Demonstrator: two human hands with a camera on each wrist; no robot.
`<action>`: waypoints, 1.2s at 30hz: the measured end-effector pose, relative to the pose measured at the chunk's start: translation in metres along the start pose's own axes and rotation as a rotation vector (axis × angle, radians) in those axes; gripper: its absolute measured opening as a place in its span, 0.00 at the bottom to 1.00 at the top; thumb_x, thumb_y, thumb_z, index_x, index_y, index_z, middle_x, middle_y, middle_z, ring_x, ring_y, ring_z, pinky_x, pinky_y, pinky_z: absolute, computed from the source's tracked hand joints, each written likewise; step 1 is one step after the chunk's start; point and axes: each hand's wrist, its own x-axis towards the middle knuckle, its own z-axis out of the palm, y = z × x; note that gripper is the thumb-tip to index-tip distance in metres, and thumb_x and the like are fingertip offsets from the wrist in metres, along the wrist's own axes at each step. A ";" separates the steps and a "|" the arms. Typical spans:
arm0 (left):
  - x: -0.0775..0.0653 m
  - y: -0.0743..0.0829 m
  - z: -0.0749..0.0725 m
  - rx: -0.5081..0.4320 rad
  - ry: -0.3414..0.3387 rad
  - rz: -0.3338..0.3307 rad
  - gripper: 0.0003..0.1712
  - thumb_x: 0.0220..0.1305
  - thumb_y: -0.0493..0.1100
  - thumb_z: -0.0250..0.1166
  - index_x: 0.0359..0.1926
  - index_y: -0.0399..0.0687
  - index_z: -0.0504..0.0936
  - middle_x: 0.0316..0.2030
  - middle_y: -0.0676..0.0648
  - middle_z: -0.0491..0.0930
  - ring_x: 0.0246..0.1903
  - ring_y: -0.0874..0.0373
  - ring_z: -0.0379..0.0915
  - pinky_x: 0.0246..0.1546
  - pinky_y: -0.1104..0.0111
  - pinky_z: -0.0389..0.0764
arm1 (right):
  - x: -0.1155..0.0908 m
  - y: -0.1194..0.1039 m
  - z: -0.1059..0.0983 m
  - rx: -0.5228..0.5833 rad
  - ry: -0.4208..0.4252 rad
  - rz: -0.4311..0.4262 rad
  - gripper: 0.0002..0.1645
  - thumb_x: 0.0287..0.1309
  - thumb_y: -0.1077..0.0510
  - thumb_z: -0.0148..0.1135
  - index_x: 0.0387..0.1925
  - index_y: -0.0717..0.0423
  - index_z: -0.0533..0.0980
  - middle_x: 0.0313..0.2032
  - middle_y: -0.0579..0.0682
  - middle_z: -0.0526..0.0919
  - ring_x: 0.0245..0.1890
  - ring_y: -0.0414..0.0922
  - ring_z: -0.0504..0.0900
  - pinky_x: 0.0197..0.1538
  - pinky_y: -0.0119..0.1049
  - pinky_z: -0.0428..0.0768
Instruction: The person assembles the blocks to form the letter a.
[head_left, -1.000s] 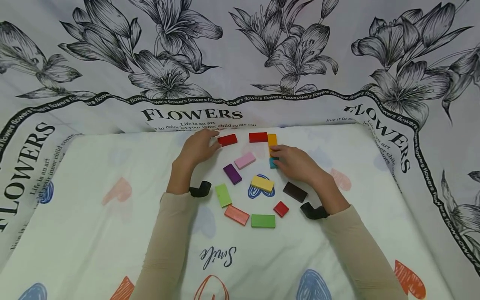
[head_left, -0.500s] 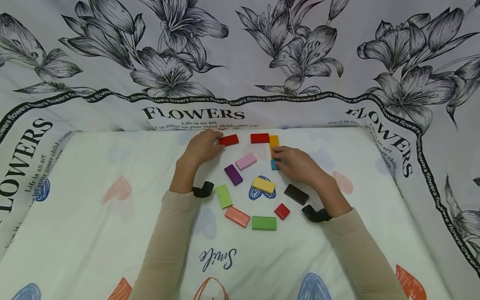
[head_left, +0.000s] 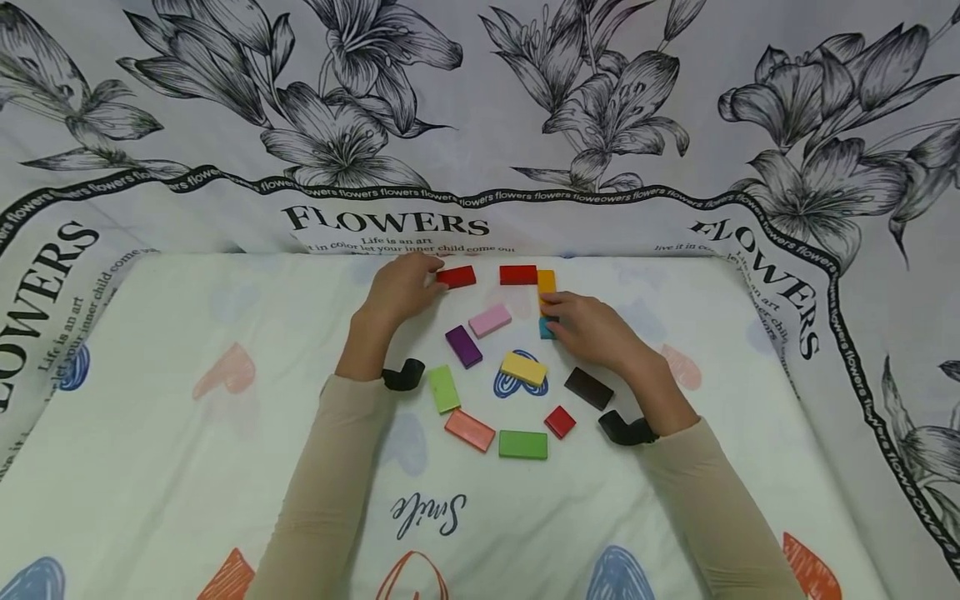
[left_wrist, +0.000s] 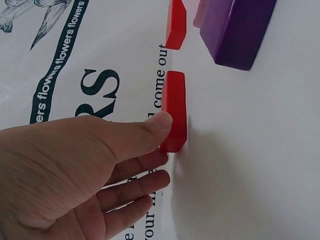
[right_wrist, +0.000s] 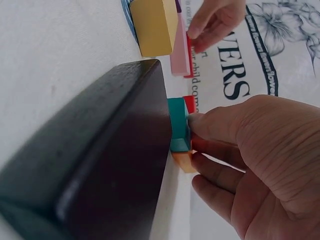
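Note:
My left hand (head_left: 405, 287) is at the far edge of the cloth, pinching the near end of a red block (left_wrist: 176, 107) between thumb and fingers. A second red block (head_left: 518, 275) lies to its right, with a gap between them. Its right end meets an upright orange block (head_left: 547, 283). Just below the orange one is a teal block (right_wrist: 179, 117), partly covered by my right hand (head_left: 592, 329). The right thumb presses the teal block's side, with the index finger on its far side, while other fingertips come close to the orange block.
Inside the ring lie pink (head_left: 490, 320), purple (head_left: 463, 347) and yellow (head_left: 524, 368) blocks. Lime (head_left: 444, 389), coral (head_left: 470, 430), green (head_left: 522, 445), small red (head_left: 560, 422) and dark brown (head_left: 588, 388) blocks curve round the near side. A printed cloth (head_left: 187, 467) lies underneath.
The head view shifts slightly. Both hands keep their places at the red and teal blocks, and the blocks stay where they were.

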 end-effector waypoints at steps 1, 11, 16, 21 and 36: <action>0.001 0.001 0.000 0.004 0.000 0.010 0.24 0.73 0.42 0.68 0.66 0.39 0.81 0.62 0.38 0.84 0.64 0.41 0.77 0.67 0.48 0.78 | 0.000 0.000 -0.001 0.002 0.000 0.005 0.25 0.75 0.56 0.63 0.68 0.60 0.77 0.74 0.55 0.76 0.78 0.57 0.69 0.79 0.56 0.70; 0.008 0.007 0.003 0.026 0.018 0.003 0.21 0.71 0.40 0.70 0.62 0.41 0.85 0.53 0.39 0.85 0.52 0.45 0.79 0.59 0.53 0.81 | 0.000 0.003 -0.004 0.016 0.005 0.011 0.26 0.75 0.56 0.62 0.69 0.59 0.77 0.75 0.55 0.75 0.79 0.57 0.68 0.80 0.56 0.68; 0.008 0.007 0.007 0.012 0.020 -0.003 0.20 0.71 0.40 0.70 0.61 0.41 0.85 0.54 0.40 0.85 0.51 0.45 0.77 0.59 0.54 0.80 | -0.001 0.003 -0.003 0.024 0.004 0.024 0.26 0.75 0.56 0.63 0.69 0.59 0.77 0.74 0.55 0.75 0.79 0.57 0.68 0.79 0.56 0.69; 0.010 0.008 0.009 -0.011 0.023 0.020 0.20 0.71 0.41 0.70 0.61 0.41 0.85 0.54 0.40 0.86 0.52 0.45 0.78 0.60 0.53 0.80 | -0.003 0.004 -0.002 0.027 0.008 0.025 0.26 0.75 0.56 0.63 0.69 0.59 0.77 0.74 0.56 0.76 0.79 0.58 0.69 0.79 0.56 0.69; 0.010 0.020 0.013 -0.006 0.004 0.037 0.19 0.72 0.42 0.68 0.60 0.41 0.86 0.55 0.41 0.86 0.52 0.46 0.80 0.60 0.53 0.81 | 0.000 0.000 0.002 0.039 0.011 0.018 0.25 0.75 0.57 0.63 0.68 0.59 0.77 0.74 0.54 0.76 0.79 0.57 0.69 0.79 0.55 0.69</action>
